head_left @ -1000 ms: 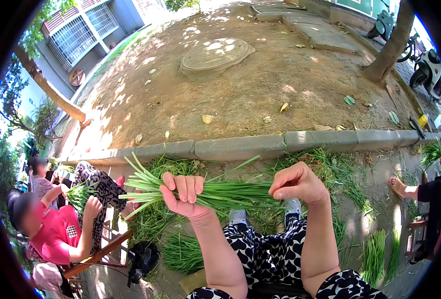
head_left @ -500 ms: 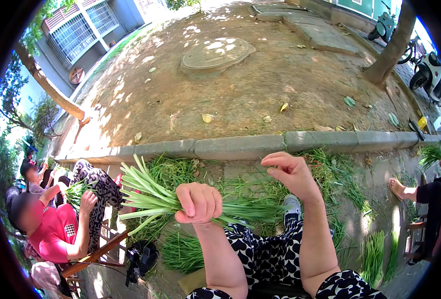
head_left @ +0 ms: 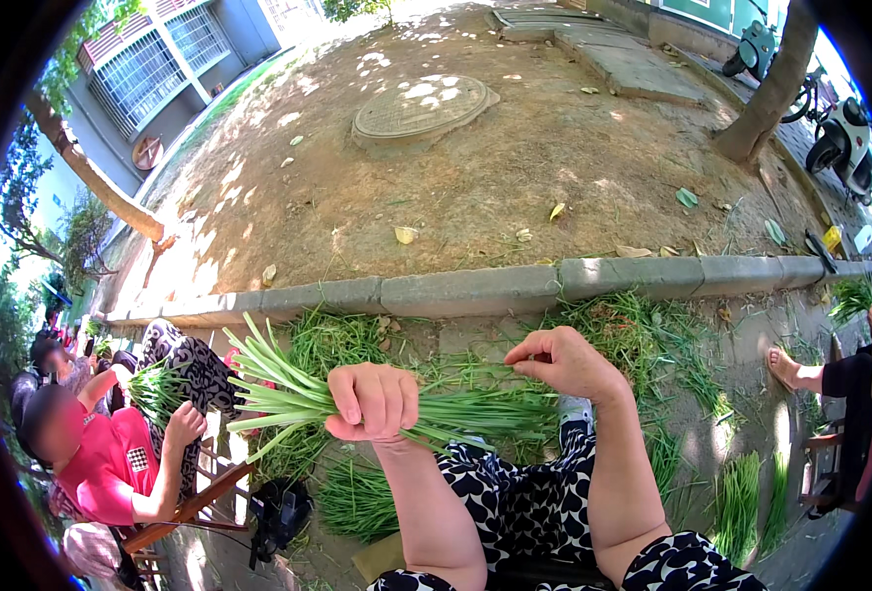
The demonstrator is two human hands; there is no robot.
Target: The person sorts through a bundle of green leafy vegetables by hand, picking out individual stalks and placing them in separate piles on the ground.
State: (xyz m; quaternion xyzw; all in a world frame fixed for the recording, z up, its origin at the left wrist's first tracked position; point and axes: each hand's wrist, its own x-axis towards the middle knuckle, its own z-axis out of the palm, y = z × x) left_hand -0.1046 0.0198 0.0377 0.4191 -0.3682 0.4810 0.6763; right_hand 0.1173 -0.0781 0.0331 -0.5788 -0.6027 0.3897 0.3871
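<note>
Bundle: green stalks (head_left: 455,412), long and thin like chives or scallion greens, held level in front of me above my lap, in the lower middle of the view.
Long axis: bundle runs left to right across my body; pale cut ends fan out to my left, darker leaf tips trail to my right.
My left hand (head_left: 375,402): fist wrapped around the bundle near the pale ends, fingers curled over the top, holding it firmly.
My right hand (head_left: 566,362): fingers pinched narrow at the leafy end, thumb against fingertips; I cannot tell whether it has a single leaf or only touches the tips.
Relation between hands: left hand carries the weight; right hand sits further along the same axis, to the right and slightly higher, at the loose tips.
My lap: black and white patterned trousers (head_left: 524,502) directly under the bundle.
Ground: loose green trimmings (head_left: 357,340) scattered on the pavement beyond my knees, up to a grey stone kerb (head_left: 475,288); bare earth with a round manhole cover (head_left: 421,103) behind it.
Other people: person in a red shirt (head_left: 111,458) seated to my left, holding a separate bunch of greens; a sandalled foot (head_left: 785,366) to my right.
</note>
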